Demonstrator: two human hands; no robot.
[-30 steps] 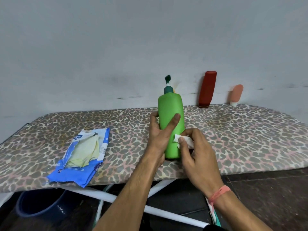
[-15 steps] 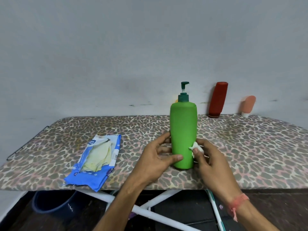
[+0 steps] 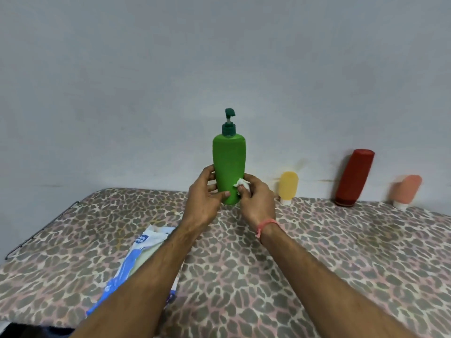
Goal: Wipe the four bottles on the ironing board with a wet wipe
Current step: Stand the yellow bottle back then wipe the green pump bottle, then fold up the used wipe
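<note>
The green pump bottle (image 3: 229, 167) is standing straight up near the far edge of the ironing board (image 3: 317, 252), between the two hands. The left hand (image 3: 203, 200) is wrapping its fingers and thumb around the low part of the bottle from the left side. The right hand (image 3: 256, 200) is pinching a small, scrunched white wet wipe (image 3: 241, 185) and is pressing it against the bottle's lower right side. The two hands are sitting close together, with only the bottle between them.

To the right of the right hand, a small yellow tube (image 3: 288, 187) is standing on its white cap by the wall. Further right, a dark red bottle (image 3: 353, 178) is leaning against the wall. Past that, a small peach tube (image 3: 406, 191) is leaning on its white cap too.

Under the left arm, a blue and white wet wipe pack (image 3: 144, 247) is lying flat on the board. A pink band (image 3: 267, 225) is sitting around the right wrist.
</note>
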